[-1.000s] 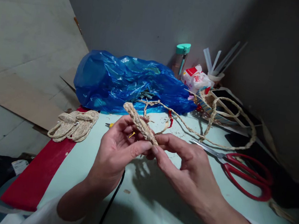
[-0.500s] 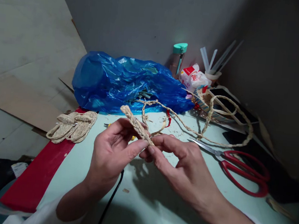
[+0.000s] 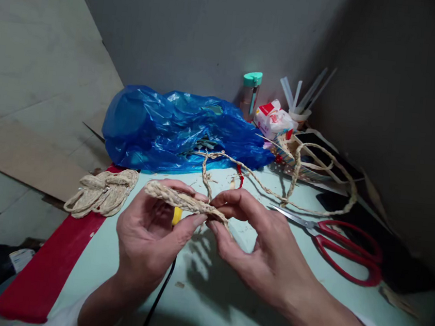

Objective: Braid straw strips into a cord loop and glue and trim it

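Observation:
Between my two hands is a braided straw cord [image 3: 177, 198], folded into a narrow flat bundle that lies nearly level. My left hand [image 3: 151, 239] grips its middle, thumb in front and fingers behind. My right hand [image 3: 259, 240] pinches the bundle's right end between thumb and fingertips. A thinner length of braid rises behind my fingers and loops away over the table to the right. Red-handled scissors [image 3: 345, 244] lie with open blades just right of my right hand. Something yellow [image 3: 176, 216] shows partly behind my left fingers.
A crumpled blue plastic bag [image 3: 174, 132] spreads across the back of the pale table. Coiled braided pieces [image 3: 101, 192] rest on the red strip [image 3: 51, 265] at left. Behind stand a green-capped bottle [image 3: 250, 96], a tissue pack [image 3: 272, 118] and a cup [image 3: 299, 115] of translucent sticks.
The braided bundle has turned from a steep slant to nearly level, its free end swinging left and down. Both hands keep their hold. The camera view has shifted slightly.

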`<state>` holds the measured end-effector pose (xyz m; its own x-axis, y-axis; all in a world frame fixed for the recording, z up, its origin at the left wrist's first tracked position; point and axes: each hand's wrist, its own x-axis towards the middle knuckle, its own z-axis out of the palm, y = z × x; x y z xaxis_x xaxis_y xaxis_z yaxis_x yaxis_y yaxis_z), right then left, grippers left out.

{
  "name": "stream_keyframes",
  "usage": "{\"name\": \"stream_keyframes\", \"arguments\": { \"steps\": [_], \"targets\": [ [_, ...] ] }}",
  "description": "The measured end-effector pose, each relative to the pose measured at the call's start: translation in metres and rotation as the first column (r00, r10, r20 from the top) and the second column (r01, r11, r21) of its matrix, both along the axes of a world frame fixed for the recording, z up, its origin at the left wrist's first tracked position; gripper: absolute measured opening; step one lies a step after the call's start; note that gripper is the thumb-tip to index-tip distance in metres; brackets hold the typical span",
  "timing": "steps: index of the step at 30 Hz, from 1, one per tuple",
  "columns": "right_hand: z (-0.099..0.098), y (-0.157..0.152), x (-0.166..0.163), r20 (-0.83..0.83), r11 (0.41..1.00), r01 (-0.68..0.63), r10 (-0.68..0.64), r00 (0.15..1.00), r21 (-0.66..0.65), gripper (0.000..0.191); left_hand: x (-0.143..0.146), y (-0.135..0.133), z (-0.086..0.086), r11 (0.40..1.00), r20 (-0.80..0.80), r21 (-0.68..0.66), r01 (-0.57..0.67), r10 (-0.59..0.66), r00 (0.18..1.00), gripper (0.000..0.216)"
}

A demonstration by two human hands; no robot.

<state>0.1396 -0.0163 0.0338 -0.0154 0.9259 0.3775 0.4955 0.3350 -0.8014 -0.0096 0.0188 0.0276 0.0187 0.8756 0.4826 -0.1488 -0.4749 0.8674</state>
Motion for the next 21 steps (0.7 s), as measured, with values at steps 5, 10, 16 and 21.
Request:
{"name": "stream_keyframes", "arguments": {
  "steps": [5,10,16,21],
  "targets": [
    [-0.001,0.002,0.009,0.018,0.991,0.022,-0.024,1.0,0.133,0.006,-0.007,0.003,-0.002,0.996,-0.095,0.073,0.055,-0.048,0.994,0.033],
    [0.004,0.003,0.028,0.205,0.96,-0.079,0.024,0.978,0.267,0.008,-0.025,0.007,0.008,0.964,-0.239,-0.021,0.266,-0.264,0.934,0.028],
    [-0.003,0.008,0.034,0.537,0.925,-0.213,0.011,0.844,0.316,0.015,-0.033,0.015,0.009,0.975,-0.511,0.062,0.214,-0.153,0.846,0.012],
    [-0.015,0.009,0.029,0.647,0.913,-0.25,-0.02,0.762,0.323,0.019,-0.015,0.012,0.006,0.883,-0.722,0.421,0.206,0.188,0.666,0.011]
  ]
}}
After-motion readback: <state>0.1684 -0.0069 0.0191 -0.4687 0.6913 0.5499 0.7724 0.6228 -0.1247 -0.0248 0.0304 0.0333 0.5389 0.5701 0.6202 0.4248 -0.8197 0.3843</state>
